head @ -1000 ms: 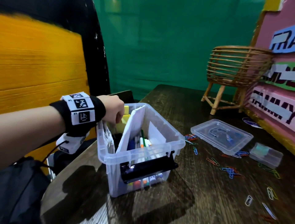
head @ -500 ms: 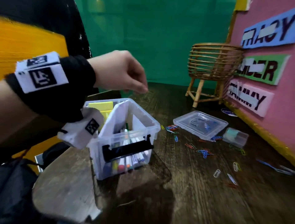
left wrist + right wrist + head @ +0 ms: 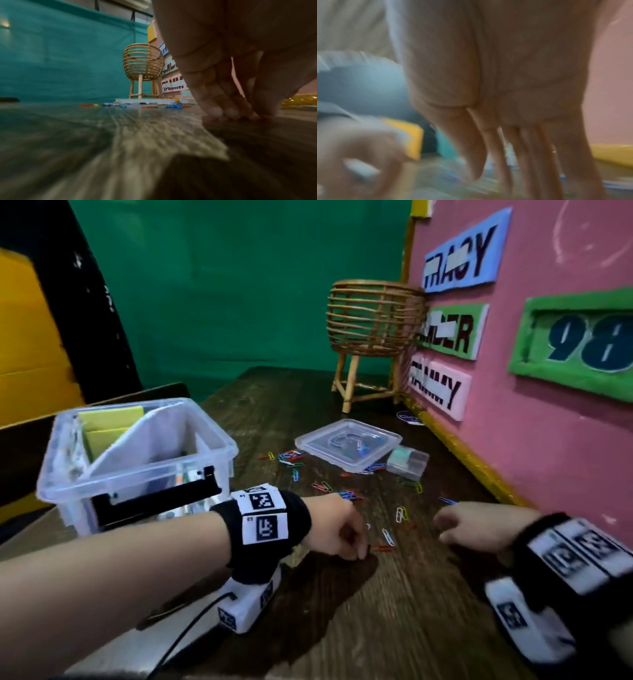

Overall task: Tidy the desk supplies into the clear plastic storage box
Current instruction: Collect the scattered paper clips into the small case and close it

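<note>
Right, you're on the paper-clip step. The clear plastic storage box with the black latch [image 3: 137, 460] already holds yellow sticky notes, a white divider card and some pens; what's loose is the scatter of coloured wire paper clips [image 3: 346, 494] on the dark wooden desk [image 3: 394, 611], right of the box.

Your left hand [image 3: 334, 527] is down on the desk just right of the box, fingertips [image 3: 228, 115] bunched and touching the wood, beside a red paper clip [image 3: 382, 548]. I can't tell whether anything is pinched yet; the fingers hide it.

Your right hand [image 3: 476, 529] hovers further right of the box, fingers hanging loose, holding nothing visible, though the wrist view is blurred.

Next move, my read: clips lie flat, so slide or nail-lift one edge, gather several, then carry them back to the box. The flat clear lid [image 3: 347, 443] and small clear case [image 3: 407, 463] sit beyond the clips, right of the box.
</note>
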Available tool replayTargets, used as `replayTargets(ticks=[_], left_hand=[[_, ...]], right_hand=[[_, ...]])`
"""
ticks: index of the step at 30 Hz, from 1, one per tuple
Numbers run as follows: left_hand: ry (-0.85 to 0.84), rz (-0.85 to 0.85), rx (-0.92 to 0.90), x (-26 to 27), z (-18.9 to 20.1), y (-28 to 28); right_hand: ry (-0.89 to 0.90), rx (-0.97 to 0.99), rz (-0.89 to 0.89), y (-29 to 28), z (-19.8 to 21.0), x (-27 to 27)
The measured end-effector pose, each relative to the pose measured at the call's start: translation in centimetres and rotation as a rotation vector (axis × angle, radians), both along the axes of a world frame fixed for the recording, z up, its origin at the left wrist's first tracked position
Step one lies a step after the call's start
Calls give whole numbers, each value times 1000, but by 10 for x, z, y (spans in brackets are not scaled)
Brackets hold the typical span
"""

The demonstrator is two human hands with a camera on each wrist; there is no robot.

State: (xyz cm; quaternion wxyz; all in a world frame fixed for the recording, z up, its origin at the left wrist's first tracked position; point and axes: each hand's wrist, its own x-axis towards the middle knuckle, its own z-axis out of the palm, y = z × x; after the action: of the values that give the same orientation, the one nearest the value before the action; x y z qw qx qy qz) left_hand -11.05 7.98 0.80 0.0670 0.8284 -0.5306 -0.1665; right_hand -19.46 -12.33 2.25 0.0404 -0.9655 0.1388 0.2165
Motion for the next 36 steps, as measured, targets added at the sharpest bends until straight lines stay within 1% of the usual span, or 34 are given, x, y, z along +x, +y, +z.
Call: replayTargets(ticks=[1, 3, 5, 7, 9, 11, 13, 14, 15, 16, 18, 20, 21, 22, 23, 25, 26, 27, 28, 31, 32, 34, 36], left_hand=[[6, 8, -20, 3, -2, -6], [-39, 19, -11, 8, -4, -19], [-128, 35, 31, 14, -5, -32], [-180, 78, 47, 20, -5, -37], [-173, 86, -45, 23, -3, -41], [-74, 27, -153, 18, -3, -43], [30, -64, -128, 8, -7, -45], [45, -90, -96, 5, -10, -48], [30, -90, -75, 5, -12, -52], [-9, -65, -64, 7, -14, -57], [-104, 2, -20, 14, -12, -64], [-154, 60, 17, 20, -9, -68], [-178, 107, 7, 26, -9, -70], [-206, 180, -14, 32, -8, -69], [-235, 271, -30, 41, -5, -69], [-327, 490, -54, 65, 0, -64], [-359, 597, -53, 79, 1, -60], [-362, 694, -49, 94, 1, -56], [-350, 783, -33, 111, -3, -50], [-358, 987, 49, 158, -19, -36], [-326, 1016, 66, 168, -24, -32], [-205, 946, 64, 182, -28, -29], [-106, 934, 37, 182, -25, -26]], right_hand=[[5, -53, -36, -12, -2, 7], [-1, -147, -88, -31, -3, 16], [18, -189, -120, -47, -5, 22], [27, -194, -111, -52, -8, 28], [23, -155, -68, -50, -8, 32], [-11, -29, 21, -43, -10, 34], [-73, 105, 111, -40, -14, 37], [-119, 134, 139, -40, -16, 39], [-171, 139, 147, -43, -18, 43], [-231, 132, 111, -46, -20, 45], [-321, 59, -42, -50, -21, 48], [-296, -55, -145, -51, -21, 48], [-257, -65, -163, -50, -21, 47], [-229, -29, -156, -48, -22, 48], [-233, 57, -138, -46, -23, 48], [-258, 300, -106, -41, -23, 50], [-275, 367, -80, -39, -22, 52], [-302, 391, -55, -38, -21, 54], [-344, 371, -39, -39, -21, 57], [-529, 238, -55, -45, -18, 69], [-583, 199, -62, -47, -18, 73], [-660, 126, -66, -53, -19, 83], [-695, 107, -73, -56, -20, 90]])
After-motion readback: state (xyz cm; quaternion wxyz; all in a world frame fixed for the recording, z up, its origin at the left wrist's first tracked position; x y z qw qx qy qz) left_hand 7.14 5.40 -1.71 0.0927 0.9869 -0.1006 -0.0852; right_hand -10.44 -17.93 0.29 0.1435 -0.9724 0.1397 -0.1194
